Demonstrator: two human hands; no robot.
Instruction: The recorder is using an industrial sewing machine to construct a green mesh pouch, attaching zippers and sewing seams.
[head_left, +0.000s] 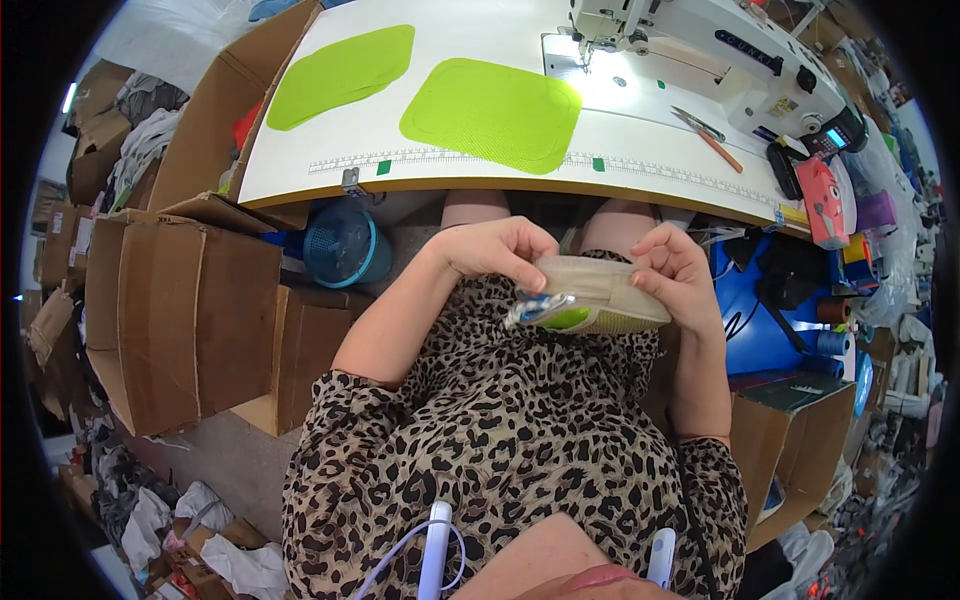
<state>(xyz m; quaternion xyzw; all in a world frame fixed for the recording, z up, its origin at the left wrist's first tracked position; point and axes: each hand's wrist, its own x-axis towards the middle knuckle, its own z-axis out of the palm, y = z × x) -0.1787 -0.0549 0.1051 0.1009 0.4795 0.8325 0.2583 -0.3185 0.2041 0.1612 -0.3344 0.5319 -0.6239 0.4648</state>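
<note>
Held up between both hands, above my lap, is a beige mesh fabric piece with a curved shape and a patch of bright green in its lower left part. I cannot tell what kind of article it is. My left hand pinches its left end, where a shiny blue-and-white bit hangs down. At the right end my right hand grips the edge between thumb and fingers. Two flat stacks of lime-green cut fabric, a left stack and a right stack, lie on the white table beyond my hands.
A sewing machine with its lamp lit stands at the table's far right. Near it are scissors and an orange-handled tool. Cardboard boxes stand left, beside a blue basket. Another open box is at my right.
</note>
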